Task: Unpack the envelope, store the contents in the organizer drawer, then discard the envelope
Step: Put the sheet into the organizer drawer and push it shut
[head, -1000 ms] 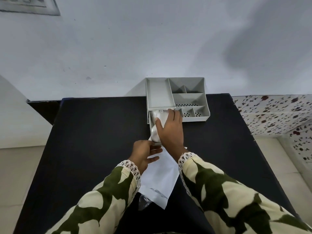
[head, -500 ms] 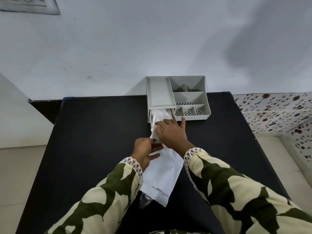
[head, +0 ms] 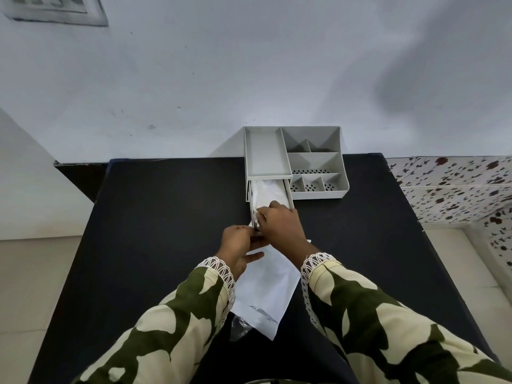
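A grey organizer [head: 313, 162] stands at the table's far edge with its drawer [head: 289, 195] pulled out toward me. White crumpled contents [head: 267, 191] lie inside the drawer. My right hand [head: 279, 227] presses its fingers on the near end of the white contents at the drawer's front. My left hand [head: 238, 243] pinches the drawer's front edge just left of my right hand. The white envelope [head: 266, 289] lies flat on the table below both hands, partly covered by my sleeves. A bit of clear plastic [head: 239, 327] sticks out beside its near corner.
The black table [head: 155, 223] meets a pale wall at the back. A floral-patterned surface [head: 454, 187] lies to the right and tiled floor shows on both sides. The organizer's open top compartments hold nothing visible.
My right hand has drawn back from deep in the drawer to its front end, leaving more of the white contents uncovered. My left hand stayed at the drawer front.
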